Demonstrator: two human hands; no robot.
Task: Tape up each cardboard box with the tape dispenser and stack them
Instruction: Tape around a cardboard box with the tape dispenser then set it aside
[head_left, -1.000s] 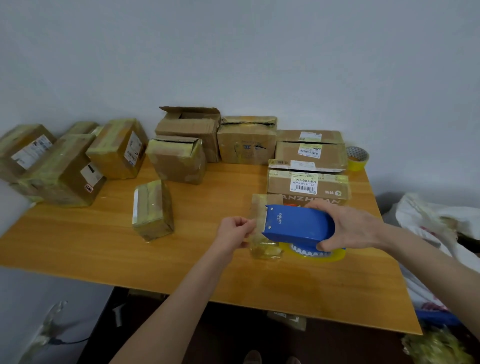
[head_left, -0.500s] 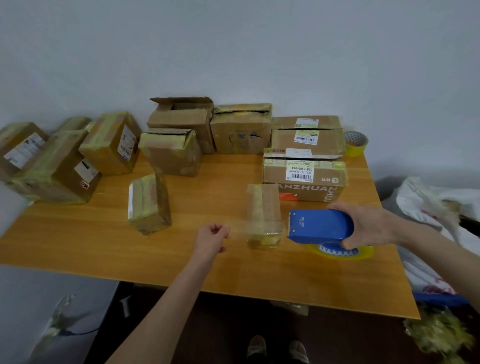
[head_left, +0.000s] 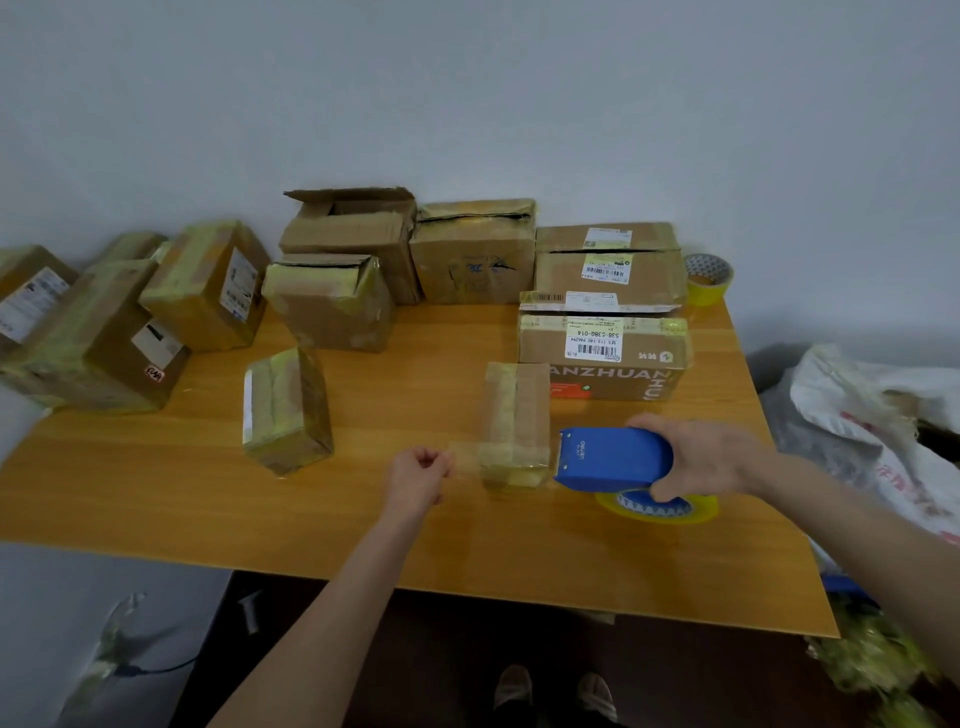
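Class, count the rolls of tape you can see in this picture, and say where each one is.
2. One yellow roll stands at the table's far right corner by the wall. The other sits in the blue tape dispenser held by the right hand. Boxes may hide others.

— Where was the small cardboard box (head_left: 515, 426)?
— Upright near the table's front, wrapped in clear tape, a strip stretched leftward from it.
— And the tape dispenser (head_left: 613, 459)?
— Blue, just right of the box, yellow roll beneath.
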